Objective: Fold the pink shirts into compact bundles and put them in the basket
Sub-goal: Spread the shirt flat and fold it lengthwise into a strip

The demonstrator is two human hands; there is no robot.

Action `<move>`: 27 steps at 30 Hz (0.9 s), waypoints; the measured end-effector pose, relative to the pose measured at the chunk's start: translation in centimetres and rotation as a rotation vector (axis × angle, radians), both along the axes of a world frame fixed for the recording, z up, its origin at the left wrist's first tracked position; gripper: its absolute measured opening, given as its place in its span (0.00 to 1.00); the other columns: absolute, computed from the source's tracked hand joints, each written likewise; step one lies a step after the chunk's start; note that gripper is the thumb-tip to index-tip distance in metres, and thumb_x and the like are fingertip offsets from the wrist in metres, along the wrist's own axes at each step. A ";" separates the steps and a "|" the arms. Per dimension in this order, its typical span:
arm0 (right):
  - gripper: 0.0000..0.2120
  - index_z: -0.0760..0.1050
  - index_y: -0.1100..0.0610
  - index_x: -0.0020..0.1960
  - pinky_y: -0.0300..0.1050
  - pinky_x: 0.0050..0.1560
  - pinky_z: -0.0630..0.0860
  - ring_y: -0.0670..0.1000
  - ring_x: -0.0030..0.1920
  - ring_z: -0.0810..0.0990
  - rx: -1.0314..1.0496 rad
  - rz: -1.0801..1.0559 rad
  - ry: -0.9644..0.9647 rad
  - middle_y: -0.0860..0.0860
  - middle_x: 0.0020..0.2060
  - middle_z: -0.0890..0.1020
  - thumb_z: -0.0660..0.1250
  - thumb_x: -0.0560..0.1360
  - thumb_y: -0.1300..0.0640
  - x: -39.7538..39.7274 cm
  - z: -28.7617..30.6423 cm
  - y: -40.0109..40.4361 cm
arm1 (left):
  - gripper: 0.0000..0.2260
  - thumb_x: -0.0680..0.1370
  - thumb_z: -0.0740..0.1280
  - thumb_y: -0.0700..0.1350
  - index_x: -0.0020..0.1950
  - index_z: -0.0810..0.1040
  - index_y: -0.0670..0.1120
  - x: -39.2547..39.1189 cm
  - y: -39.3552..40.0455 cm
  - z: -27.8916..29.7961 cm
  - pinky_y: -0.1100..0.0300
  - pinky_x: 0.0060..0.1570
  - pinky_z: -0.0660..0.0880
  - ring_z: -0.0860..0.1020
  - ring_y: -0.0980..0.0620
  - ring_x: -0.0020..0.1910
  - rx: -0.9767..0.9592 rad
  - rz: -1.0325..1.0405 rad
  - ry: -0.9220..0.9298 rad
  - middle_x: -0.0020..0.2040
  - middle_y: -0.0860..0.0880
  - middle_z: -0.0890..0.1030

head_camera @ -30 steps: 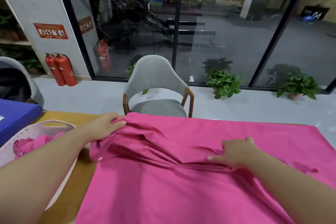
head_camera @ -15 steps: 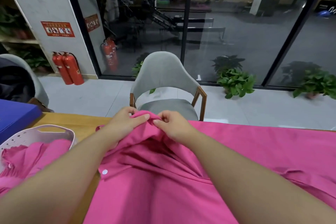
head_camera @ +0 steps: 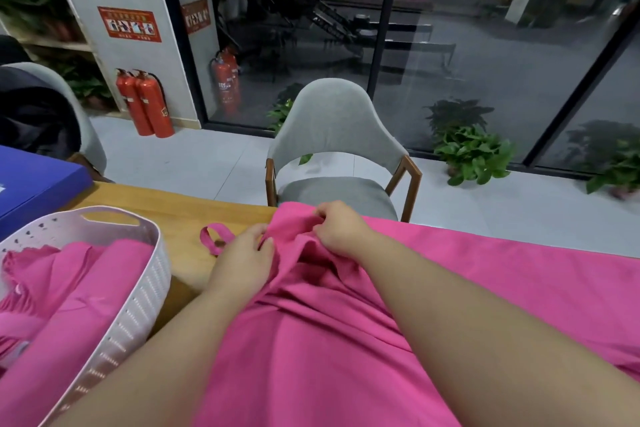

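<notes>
A pink shirt [head_camera: 311, 350] is shown spread on the tabletop [head_camera: 180, 218], its far edge pinched by the fingers of the left hand [head_camera: 242, 260] and the right hand [head_camera: 341, 229]. Folding is judged to be at an early stage. Pink fabric is already held in the basket [head_camera: 145, 291] at the left; bundling and transfer of this shirt remain.

The spread cotton shirt [head_camera: 346, 357] is solid hot pink, as is the bundled pink fabric [head_camera: 69, 288] in the white plastic basket [head_camera: 145, 291], whose wall carries a pattern of small perforations. The wooden tabletop [head_camera: 187, 215] is honey yellow. A flat box [head_camera: 31, 184] is deep blue. The curved chair [head_camera: 332, 128] is pale grey with brown wooden legs. 2 fire extinguishers [head_camera: 145, 107] are red; the potted plants [head_camera: 474, 152] are green.
</notes>
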State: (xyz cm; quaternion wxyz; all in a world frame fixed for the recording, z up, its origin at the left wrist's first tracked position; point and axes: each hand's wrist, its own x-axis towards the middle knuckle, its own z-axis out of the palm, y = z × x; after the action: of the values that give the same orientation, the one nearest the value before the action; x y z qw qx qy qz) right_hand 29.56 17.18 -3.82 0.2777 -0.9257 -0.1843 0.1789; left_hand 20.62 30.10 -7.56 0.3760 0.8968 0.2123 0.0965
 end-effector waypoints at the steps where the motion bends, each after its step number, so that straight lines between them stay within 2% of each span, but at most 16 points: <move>1: 0.11 0.79 0.62 0.51 0.43 0.50 0.70 0.57 0.53 0.78 -0.001 -0.010 -0.014 0.59 0.49 0.82 0.59 0.75 0.68 0.3 0.0 0.5 | 0.15 0.79 0.60 0.42 0.65 0.75 0.48 0.1 0.3 -0.1 0.59 0.44 0.68 0.79 0.45 0.51 -0.024 0.003 -0.015 0.51 0.45 0.83; 3: 0.14 0.78 0.63 0.55 0.44 0.55 0.71 0.59 0.57 0.77 0.006 -0.024 -0.030 0.61 0.54 0.81 0.57 0.75 0.69 0.9 -0.2 1.5 | 0.16 0.78 0.61 0.42 0.65 0.76 0.49 0.5 1.0 -0.2 0.59 0.39 0.67 0.79 0.48 0.42 -0.076 0.022 -0.026 0.39 0.48 0.83; 5: 0.11 0.78 0.63 0.48 0.45 0.54 0.71 0.59 0.53 0.77 -0.001 -0.032 -0.008 0.62 0.50 0.80 0.56 0.76 0.65 1.7 -1.0 2.5 | 0.16 0.77 0.62 0.42 0.64 0.76 0.49 0.8 1.4 -0.6 0.58 0.34 0.66 0.74 0.53 0.31 -0.150 0.065 -0.026 0.24 0.54 0.75; 7: 0.10 0.75 0.58 0.41 0.45 0.52 0.71 0.58 0.51 0.77 -0.023 -0.039 0.017 0.60 0.48 0.79 0.58 0.77 0.57 2.4 -1.8 3.1 | 0.16 0.76 0.62 0.41 0.63 0.75 0.50 0.8 1.4 -0.8 0.60 0.31 0.64 0.71 0.56 0.28 -0.201 0.093 -0.045 0.20 0.56 0.72; 10: 0.13 0.70 0.52 0.35 0.45 0.51 0.73 0.57 0.52 0.78 -0.052 -0.037 -0.032 0.55 0.47 0.81 0.62 0.78 0.51 3.3 -3.0 3.6 | 0.17 0.75 0.63 0.41 0.63 0.75 0.51 0.4 1.3 -0.9 0.60 0.31 0.64 0.69 0.58 0.27 -0.243 0.114 -0.109 0.24 0.55 0.72; 13: 0.07 0.73 0.56 0.46 0.46 0.49 0.70 0.59 0.54 0.77 -0.088 -0.041 -0.139 0.59 0.52 0.80 0.59 0.80 0.55 3.8 -3.4 4.0 | 0.15 0.76 0.63 0.41 0.61 0.75 0.52 0.3 1.3 -0.9 0.63 0.27 0.63 0.67 0.58 0.23 -0.312 0.141 -0.129 0.26 0.55 0.71; 16: 0.04 0.71 0.55 0.49 0.47 0.49 0.69 0.59 0.56 0.76 -0.140 0.001 -0.197 0.58 0.54 0.78 0.57 0.80 0.59 4.0 -3.7 4.6 | 0.15 0.75 0.63 0.40 0.60 0.76 0.51 0.4 1.5 -1.1 0.58 0.28 0.62 0.66 0.58 0.23 -0.343 0.139 -0.111 0.26 0.55 0.71; 20: 0.12 0.67 0.59 0.63 0.50 0.49 0.67 0.61 0.60 0.74 -0.242 0.014 -0.248 0.58 0.61 0.68 0.54 0.80 0.62 3.8 -3.4 5.2 | 0.14 0.74 0.63 0.39 0.57 0.77 0.51 0.6 1.6 -1.0 0.60 0.25 0.62 0.66 0.58 0.20 -0.311 0.119 -0.061 0.25 0.54 0.74; 22: 0.14 0.64 0.62 0.64 0.52 0.53 0.69 0.62 0.62 0.73 -0.285 0.023 -0.261 0.59 0.63 0.68 0.53 0.79 0.66 3.8 -3.3 5.2 | 0.13 0.74 0.63 0.39 0.56 0.78 0.50 0.7 1.6 -0.9 0.62 0.24 0.61 0.66 0.58 0.19 -0.320 0.113 -0.051 0.26 0.54 0.74; 24: 0.14 0.65 0.62 0.63 0.52 0.57 0.69 0.62 0.63 0.73 -0.287 0.024 -0.258 0.60 0.62 0.72 0.53 0.79 0.66 4.0 -3.2 5.2 | 0.12 0.74 0.63 0.40 0.56 0.77 0.49 0.8 1.6 -0.7 0.60 0.25 0.61 0.68 0.57 0.21 -0.313 0.119 -0.039 0.27 0.54 0.74; 27: 0.11 0.68 0.61 0.61 0.51 0.55 0.71 0.61 0.60 0.75 -0.234 -0.001 -0.266 0.59 0.59 0.74 0.56 0.80 0.62 4.3 -3.4 5.2 | 0.10 0.75 0.64 0.40 0.55 0.75 0.48 0.8 1.2 -0.3 0.59 0.27 0.62 0.70 0.54 0.25 -0.306 0.163 -0.026 0.29 0.53 0.75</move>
State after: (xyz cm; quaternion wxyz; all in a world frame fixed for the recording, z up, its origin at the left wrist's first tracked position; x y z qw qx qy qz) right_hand 33.86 22.35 -7.20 0.1412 -0.9673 -0.1969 0.0749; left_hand 21.45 31.32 -7.82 0.5018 0.8075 0.2917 0.1050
